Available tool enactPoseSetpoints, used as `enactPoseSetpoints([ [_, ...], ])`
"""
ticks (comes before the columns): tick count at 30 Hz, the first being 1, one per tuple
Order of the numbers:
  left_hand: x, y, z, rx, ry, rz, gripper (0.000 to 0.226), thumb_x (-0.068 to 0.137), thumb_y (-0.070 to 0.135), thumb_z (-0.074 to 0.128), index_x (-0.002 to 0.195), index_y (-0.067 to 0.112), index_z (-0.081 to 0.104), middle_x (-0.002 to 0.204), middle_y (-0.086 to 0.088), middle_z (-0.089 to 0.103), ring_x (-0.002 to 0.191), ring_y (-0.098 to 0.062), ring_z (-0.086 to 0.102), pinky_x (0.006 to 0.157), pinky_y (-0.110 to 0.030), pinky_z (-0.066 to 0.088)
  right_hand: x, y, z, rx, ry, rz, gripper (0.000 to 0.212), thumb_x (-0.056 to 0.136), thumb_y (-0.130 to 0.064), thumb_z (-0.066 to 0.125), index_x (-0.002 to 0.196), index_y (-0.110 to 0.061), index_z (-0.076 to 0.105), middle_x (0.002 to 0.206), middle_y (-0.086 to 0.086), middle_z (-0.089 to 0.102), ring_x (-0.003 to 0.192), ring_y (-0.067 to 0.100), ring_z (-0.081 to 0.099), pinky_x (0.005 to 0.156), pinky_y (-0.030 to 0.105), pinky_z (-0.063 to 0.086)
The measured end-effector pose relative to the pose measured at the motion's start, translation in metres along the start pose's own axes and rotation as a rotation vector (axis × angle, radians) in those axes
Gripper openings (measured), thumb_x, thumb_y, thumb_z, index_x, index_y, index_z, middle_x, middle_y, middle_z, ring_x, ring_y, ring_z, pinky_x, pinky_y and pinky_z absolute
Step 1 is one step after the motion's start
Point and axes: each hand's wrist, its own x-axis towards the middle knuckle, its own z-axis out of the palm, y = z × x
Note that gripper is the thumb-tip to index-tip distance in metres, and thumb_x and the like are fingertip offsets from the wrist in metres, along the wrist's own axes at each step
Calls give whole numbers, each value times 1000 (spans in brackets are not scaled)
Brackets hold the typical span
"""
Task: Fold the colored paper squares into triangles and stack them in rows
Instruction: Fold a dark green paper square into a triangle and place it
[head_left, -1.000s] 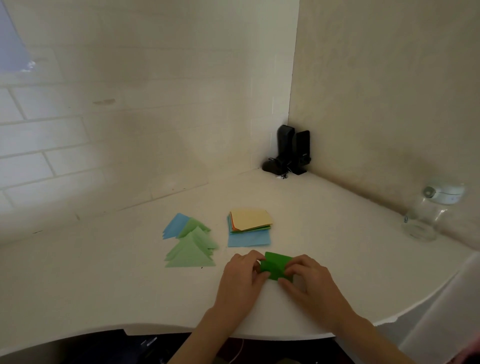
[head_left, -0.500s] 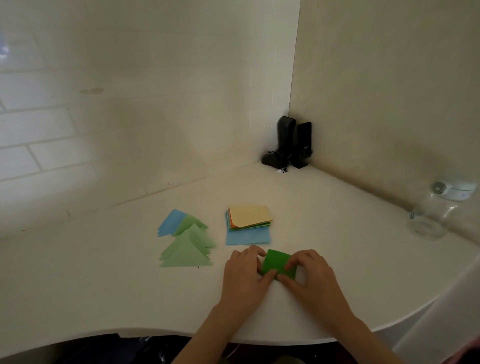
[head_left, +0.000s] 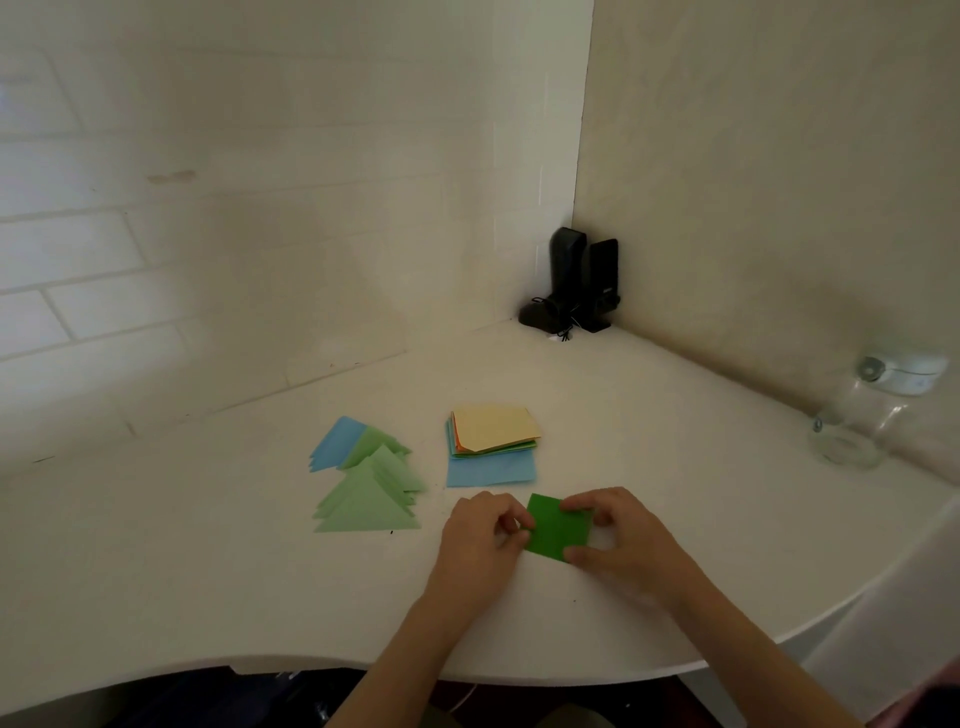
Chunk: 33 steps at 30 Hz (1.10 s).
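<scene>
Dark green paper square (head_left: 558, 526) flat on counter (head_left: 675, 467), btwn both hands: left hand (head_left: 480, 535) pinches its left edge, right hand (head_left: 621, 540) pinches far and near right corners.

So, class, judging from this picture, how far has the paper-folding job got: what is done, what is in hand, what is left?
Done: folded triangles, light green with blue ones behind, lie overlapped left of the unfolded stack. In hand: the left hand and right hand pinch a dark green square, not yet a triangle. Left: the stack of squares, several colours, is unfolded.
</scene>
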Motion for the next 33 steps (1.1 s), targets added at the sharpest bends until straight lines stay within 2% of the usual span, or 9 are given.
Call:
enactPoseSetpoints([
  [3,-1,4,-4,66,-35,11,21,84,5,59,85,23,69,78,5,49,76,-12,48,69,-16,36,2,-2,-2,-11,-42,52,45,70,-20,79,110,-29,60,104,-5,48,87,4,46,69,3,37],
  [8,-11,10,-9,244,-19,156,25,91,8,49,100,21,69,97,2,56,88,-15,45,74,-24,36,10,-9,-6,7,-20,98,18,86,-32,63,101,-26,71,98,-6,69,77,1,56,62,7,37],
  [11,-19,19,-12,435,53,240,30,87,29,42,101,26,68,100,8,61,90,-15,49,73,-28,29,11,-16,-10,2,-50,123,21,88,-26,50,89,-38,68,92,0,67,67,4,52,58,8,37],
  [14,-28,30,-12,610,70,259,50,78,59,33,92,25,68,93,10,61,86,-15,49,74,-32,33,4,-20,-10,-47,-118,105,37,87,-2,45,102,-25,70,101,2,64,74,8,53,60,8,37],
  [17,-36,34,-6,667,97,273,58,70,73,37,82,24,66,82,9,60,77,-16,49,69,-33,38,-9,-24,-9,52,-90,104,42,77,4,49,89,-30,71,84,-9,64,67,-2,51,57,5,37],
  [21,-42,29,-1,623,149,254,32,74,53,44,78,30,66,79,15,62,71,-11,49,61,-26,36,-20,-34,-7,117,-89,56,27,62,-25,53,81,-39,67,76,-19,63,76,5,60,71,10,42],
  [25,-43,20,-4,576,194,288,21,75,38,50,78,33,70,85,19,65,71,-9,52,60,-22,33,-21,-30,-5,-91,-47,4,22,79,-20,62,92,-36,68,80,-17,61,70,-1,55,67,5,38],
  [27,-44,16,-9,552,206,298,14,73,34,58,77,33,71,85,20,66,71,-10,53,58,-23,34,-20,-26,-2,-256,-79,-18,20,84,-27,61,100,-38,67,82,-11,55,66,-3,47,67,9,37],
  [33,-43,-4,-25,452,230,202,4,72,31,68,73,34,70,82,22,66,71,-8,49,59,-20,25,-19,-29,11,-262,-16,-21,10,81,-44,62,88,-41,69,86,-9,53,74,3,51,72,19,42],
])
